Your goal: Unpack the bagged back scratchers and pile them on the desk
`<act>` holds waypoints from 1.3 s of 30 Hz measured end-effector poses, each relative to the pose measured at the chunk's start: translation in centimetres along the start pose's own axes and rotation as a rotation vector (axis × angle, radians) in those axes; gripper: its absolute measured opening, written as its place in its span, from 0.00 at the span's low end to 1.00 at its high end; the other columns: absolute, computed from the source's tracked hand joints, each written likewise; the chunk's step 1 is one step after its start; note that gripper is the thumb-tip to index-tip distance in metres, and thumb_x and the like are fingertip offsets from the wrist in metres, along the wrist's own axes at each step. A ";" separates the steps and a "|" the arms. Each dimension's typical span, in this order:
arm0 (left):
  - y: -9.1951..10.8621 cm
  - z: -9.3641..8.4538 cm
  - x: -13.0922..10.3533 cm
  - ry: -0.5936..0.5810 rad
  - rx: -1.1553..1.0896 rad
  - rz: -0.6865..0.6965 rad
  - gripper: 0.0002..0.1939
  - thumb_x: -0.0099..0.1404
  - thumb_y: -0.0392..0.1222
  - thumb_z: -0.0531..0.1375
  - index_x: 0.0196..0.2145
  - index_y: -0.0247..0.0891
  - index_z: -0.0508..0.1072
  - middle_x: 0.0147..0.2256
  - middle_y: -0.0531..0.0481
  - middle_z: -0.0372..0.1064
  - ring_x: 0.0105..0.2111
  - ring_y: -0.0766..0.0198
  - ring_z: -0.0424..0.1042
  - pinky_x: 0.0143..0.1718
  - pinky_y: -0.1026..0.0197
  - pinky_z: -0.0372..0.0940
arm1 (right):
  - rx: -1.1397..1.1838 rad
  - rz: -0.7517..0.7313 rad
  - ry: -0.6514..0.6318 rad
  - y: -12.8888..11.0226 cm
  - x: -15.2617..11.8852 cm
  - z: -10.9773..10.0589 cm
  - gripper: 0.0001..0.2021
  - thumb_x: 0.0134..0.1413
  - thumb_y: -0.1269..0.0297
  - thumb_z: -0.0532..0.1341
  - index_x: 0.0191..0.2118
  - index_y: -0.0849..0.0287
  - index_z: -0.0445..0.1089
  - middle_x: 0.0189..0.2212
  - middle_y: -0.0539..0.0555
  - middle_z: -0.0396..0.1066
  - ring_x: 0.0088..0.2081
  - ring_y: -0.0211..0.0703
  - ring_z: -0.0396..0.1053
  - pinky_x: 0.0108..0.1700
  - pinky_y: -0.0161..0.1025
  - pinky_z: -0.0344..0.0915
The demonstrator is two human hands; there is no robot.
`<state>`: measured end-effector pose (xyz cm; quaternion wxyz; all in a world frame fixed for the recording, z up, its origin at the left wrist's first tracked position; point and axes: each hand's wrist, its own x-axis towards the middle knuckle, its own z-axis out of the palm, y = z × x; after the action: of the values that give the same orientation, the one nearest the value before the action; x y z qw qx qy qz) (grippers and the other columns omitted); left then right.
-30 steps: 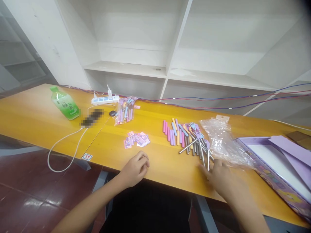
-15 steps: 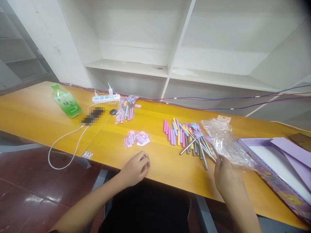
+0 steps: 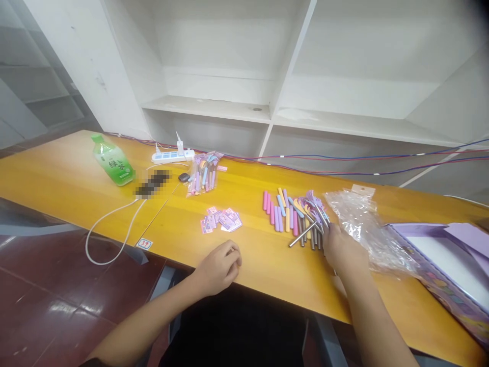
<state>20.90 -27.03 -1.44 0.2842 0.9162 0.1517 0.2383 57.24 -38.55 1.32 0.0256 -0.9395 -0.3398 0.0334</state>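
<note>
rods (image 3: pixel 313 239) of smooth, shiny metal meet my right hand (image 3: pixel 346 250), whose grip i cannot tell; my left hand (image 3: pixel 221 266) curls narrow.

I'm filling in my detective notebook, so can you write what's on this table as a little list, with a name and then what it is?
Right hand: on the metal rods; its grip is partly hidden
Left hand: loosely curled at the table's front edge
Colored tubes: pink, purple, blue and yellow, left of the rods
Small cards: loose pile, beyond the left hand
Clear plastic bag: right of the rods
Purple box: open, far right
Drink: green bottle, far left
</note>
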 end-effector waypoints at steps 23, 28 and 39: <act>-8.4 -9.5 11.6 0.076 0.574 -0.336 0.12 0.72 0.33 0.55 0.48 0.36 0.77 0.50 0.39 0.72 0.54 0.49 0.70 0.60 0.49 0.65 | 0.274 -0.078 0.380 2.2 -0.3 2.0 0.18 0.68 0.55 0.52 0.48 0.57 0.76 0.50 0.62 0.74 0.42 0.53 0.72 0.38 0.44 0.64; -12.1 -9.7 18.3 0.053 0.710 -0.415 0.18 0.75 0.43 0.58 0.56 0.31 0.76 0.56 0.31 0.72 0.62 0.38 0.64 0.67 0.42 0.54 | 0.380 -0.142 0.489 2.2 -0.6 1.9 0.13 0.66 0.58 0.54 0.42 0.55 0.74 0.44 0.57 0.76 0.42 0.50 0.71 0.39 0.42 0.60; -14.1 -10.1 23.5 0.040 0.819 -0.639 0.25 0.69 0.37 0.62 0.58 0.15 0.68 0.59 0.18 0.69 0.65 0.39 0.61 0.65 0.43 0.54 | 0.499 -0.189 0.503 2.3 -0.7 1.1 0.11 0.65 0.60 0.54 0.38 0.55 0.72 0.39 0.56 0.78 0.40 0.49 0.72 0.38 0.42 0.60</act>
<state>33.38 -1.62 5.75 -0.0417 0.8555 0.5102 0.0781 58.05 -40.73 0.08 0.3396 -0.8476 -0.3898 -0.1195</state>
